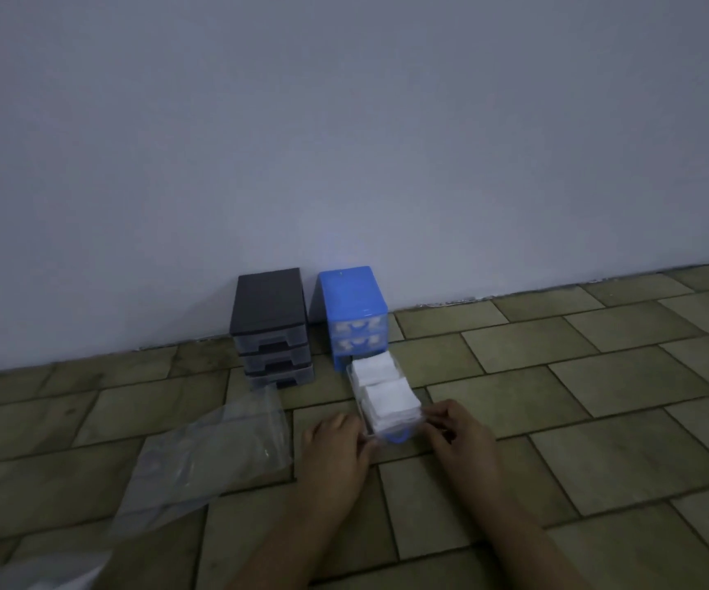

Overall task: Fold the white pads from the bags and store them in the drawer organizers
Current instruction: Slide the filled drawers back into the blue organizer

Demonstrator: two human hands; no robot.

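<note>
Both hands on the pulled-out bottom drawer (pixel 386 402) of the blue organizer (pixel 354 317) — left hand (pixel 337 440) gripping its near-left corner, right hand (pixel 457 432) pinching its near-right corner, fingers curled onto the clear wall. Inside the drawer, folded white pads (pixel 384 387) in two stacks, filling it to the rim. Beside the blue organizer, a black organizer (pixel 269 325) against the wall — a clear plastic bag (pixel 203 457) flat on the tiled floor (pixel 599 398), left of the hands.

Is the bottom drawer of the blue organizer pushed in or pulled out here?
Pulled out. The clear drawer juts forward from the blue organizer, with white pads inside, and the left hand and right hand grip its front.
</note>
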